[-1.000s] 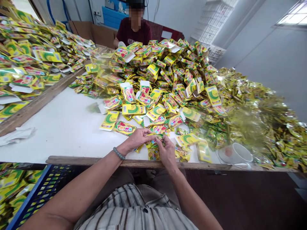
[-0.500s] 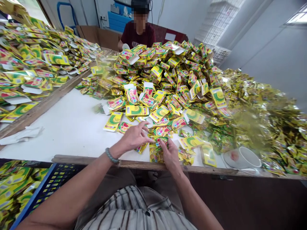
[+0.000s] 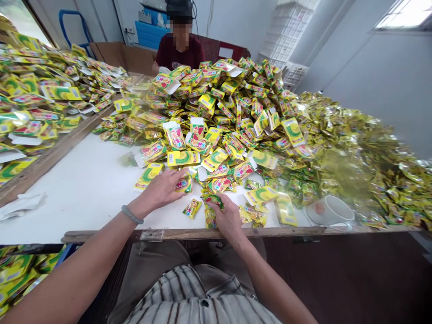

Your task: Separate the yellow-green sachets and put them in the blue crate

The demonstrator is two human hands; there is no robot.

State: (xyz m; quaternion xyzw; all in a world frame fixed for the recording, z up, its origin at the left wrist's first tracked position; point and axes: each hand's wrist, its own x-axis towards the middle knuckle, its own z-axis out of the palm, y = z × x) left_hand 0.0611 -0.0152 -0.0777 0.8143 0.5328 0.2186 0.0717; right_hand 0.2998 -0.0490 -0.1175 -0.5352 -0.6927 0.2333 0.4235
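Observation:
My left hand [image 3: 163,189] lies on a flat yellow-green carton [image 3: 184,184] at the near edge of the big carton pile [image 3: 216,112], fingers curled over it. My right hand [image 3: 227,215] is closed on a small bunch of yellow sachets [image 3: 211,200] near the table's front edge. One loose sachet [image 3: 192,208] lies on the white table [image 3: 91,189] between my two hands. More sachets [image 3: 251,215] sit just right of my right hand.
A huge heap of shiny sachets [image 3: 354,148] fills the right side. A white cup [image 3: 332,210] lies by the front edge. Another carton heap [image 3: 37,103] covers the left table beyond a wooden rail. A person [image 3: 178,45] sits at the far end.
My left hand has left the sachet bunch and moved up-left onto a carton. My right hand keeps hold of the sachets. The view has shifted slightly.

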